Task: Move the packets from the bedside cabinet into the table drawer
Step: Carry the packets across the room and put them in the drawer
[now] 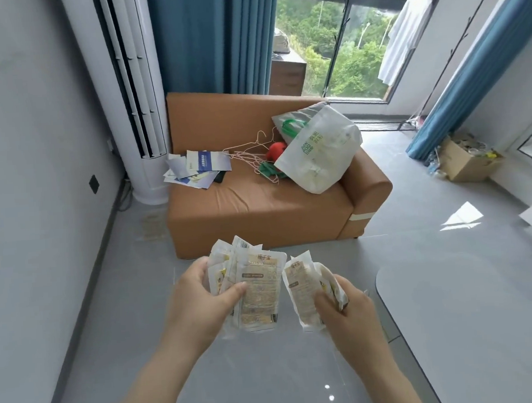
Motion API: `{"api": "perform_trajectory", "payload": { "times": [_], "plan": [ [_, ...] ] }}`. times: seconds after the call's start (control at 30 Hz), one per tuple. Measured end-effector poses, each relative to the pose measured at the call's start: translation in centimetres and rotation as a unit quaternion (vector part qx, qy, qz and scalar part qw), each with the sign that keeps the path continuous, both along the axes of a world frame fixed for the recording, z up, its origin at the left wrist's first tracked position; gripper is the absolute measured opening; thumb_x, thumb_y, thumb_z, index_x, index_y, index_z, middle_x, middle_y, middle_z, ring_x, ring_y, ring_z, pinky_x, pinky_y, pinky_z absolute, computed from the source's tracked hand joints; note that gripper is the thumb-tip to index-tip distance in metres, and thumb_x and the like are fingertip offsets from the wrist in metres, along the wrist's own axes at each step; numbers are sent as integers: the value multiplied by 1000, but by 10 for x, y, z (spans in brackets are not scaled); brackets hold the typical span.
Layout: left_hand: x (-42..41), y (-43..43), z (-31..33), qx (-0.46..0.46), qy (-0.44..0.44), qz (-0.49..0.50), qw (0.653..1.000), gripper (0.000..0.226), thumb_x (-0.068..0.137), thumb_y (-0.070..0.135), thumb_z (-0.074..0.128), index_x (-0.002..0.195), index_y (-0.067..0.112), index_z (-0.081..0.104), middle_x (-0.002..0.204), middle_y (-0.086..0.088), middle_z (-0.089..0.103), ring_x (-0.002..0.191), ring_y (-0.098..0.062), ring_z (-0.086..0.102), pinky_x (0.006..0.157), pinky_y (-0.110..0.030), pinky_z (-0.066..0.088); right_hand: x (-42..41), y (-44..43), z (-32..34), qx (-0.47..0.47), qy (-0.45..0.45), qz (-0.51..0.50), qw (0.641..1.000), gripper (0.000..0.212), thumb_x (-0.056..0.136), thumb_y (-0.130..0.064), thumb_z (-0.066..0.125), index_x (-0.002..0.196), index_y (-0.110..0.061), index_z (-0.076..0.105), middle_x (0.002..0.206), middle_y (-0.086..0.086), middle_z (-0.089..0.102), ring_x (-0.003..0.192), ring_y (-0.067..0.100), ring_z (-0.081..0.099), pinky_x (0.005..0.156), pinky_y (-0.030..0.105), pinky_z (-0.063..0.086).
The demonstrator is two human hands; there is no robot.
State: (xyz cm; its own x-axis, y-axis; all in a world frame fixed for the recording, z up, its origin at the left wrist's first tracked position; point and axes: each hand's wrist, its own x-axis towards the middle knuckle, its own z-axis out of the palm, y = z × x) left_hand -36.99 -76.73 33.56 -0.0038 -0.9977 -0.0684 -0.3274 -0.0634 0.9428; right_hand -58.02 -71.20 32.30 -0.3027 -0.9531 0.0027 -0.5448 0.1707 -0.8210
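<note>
My left hand (pixel 202 300) grips a fanned stack of several white and tan packets (pixel 257 291), thumb pressed on the front one. My right hand (pixel 341 308) holds a smaller bunch of the same packets (pixel 303 291), fingers curled around their right side. Both bunches hang in the air over the grey floor, a small gap between them. Neither the bedside cabinet nor a drawer is in view. A grey rounded table top (pixel 468 314) shows at the right.
Straight ahead stands an orange sofa (pixel 259 208) with papers (pixel 195 171), wire hangers and a white bag (pixel 317 152) on it. A tall white air conditioner (pixel 130 100) stands at the left wall. A cardboard box (pixel 469 163) sits by the blue curtain on the right.
</note>
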Motion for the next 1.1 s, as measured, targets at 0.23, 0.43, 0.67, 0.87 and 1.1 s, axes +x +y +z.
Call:
{"api": "perform_trajectory", "payload": {
  "times": [0.23,0.43,0.67,0.87,1.1],
  "plan": [
    [-65,-83,-7,4,-13,-54,998,26,69,20,82,82,30,62,80,27,68,73,7,62,63,-22,46,-60,-60,-7,-7,18,-64,998,17,85,-16,55,69,-21,54,60,-1,52,53,10,42,50,24,37],
    [-139,-152,0,-6,-34,-90,995,25,69,21,83,82,28,63,82,20,70,72,3,64,65,-26,51,-128,-123,-1,-23,3,-85,996,14,85,-13,56,73,-19,57,61,3,53,54,11,42,49,22,35],
    [-215,-216,1,-1,-41,-115,993,26,69,20,83,84,30,63,80,21,70,71,4,64,66,-29,53,-203,-184,3,-25,10,-108,994,24,84,-14,54,63,-23,47,54,-7,48,51,10,38,48,23,33],
    [-268,-285,-3,4,-36,-156,987,27,69,18,82,85,30,63,82,18,71,72,2,65,68,-31,55,-252,-239,-2,-16,16,-143,989,8,85,-17,57,77,-15,57,66,4,60,60,18,53,56,36,45],
    [-328,-392,-6,-2,-32,-234,972,27,71,19,81,85,32,62,81,23,69,73,5,65,61,-22,51,-299,-317,-4,6,31,-190,981,12,87,-18,57,86,-29,62,73,-4,67,69,12,60,64,33,50]
  ]
}}
